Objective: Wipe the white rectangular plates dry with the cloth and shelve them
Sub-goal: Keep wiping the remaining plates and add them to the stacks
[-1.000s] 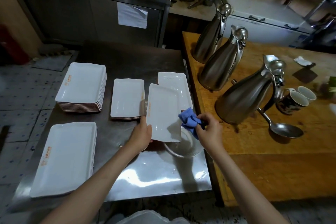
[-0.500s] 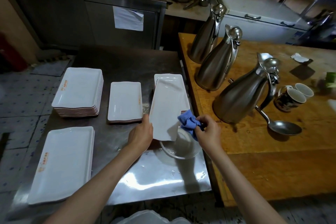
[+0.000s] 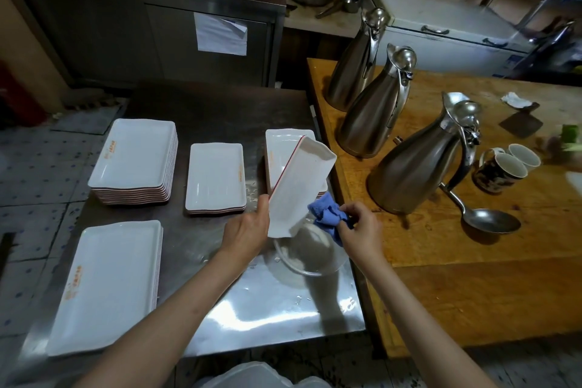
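My left hand [image 3: 248,230] grips a white rectangular plate [image 3: 299,186] by its near left edge and holds it tilted on its side above the steel table [image 3: 220,309]. My right hand [image 3: 362,233] holds a crumpled blue cloth [image 3: 327,214] against the plate's lower right edge. Under the lifted plate lies a small stack of white plates [image 3: 277,148]. More stacks sit to the left: a small one [image 3: 215,179], a tall one [image 3: 135,161] and a large near one [image 3: 107,287].
A clear glass bowl [image 3: 310,255] sits on the table just below the held plate. On the wooden table [image 3: 472,293] to the right stand three steel jugs [image 3: 415,167], two mugs [image 3: 500,172] and a ladle [image 3: 485,220].
The plate has been turned from lying nearly flat to standing on its long edge, its red-rimmed side now up. The cloth stays at its lower right edge.
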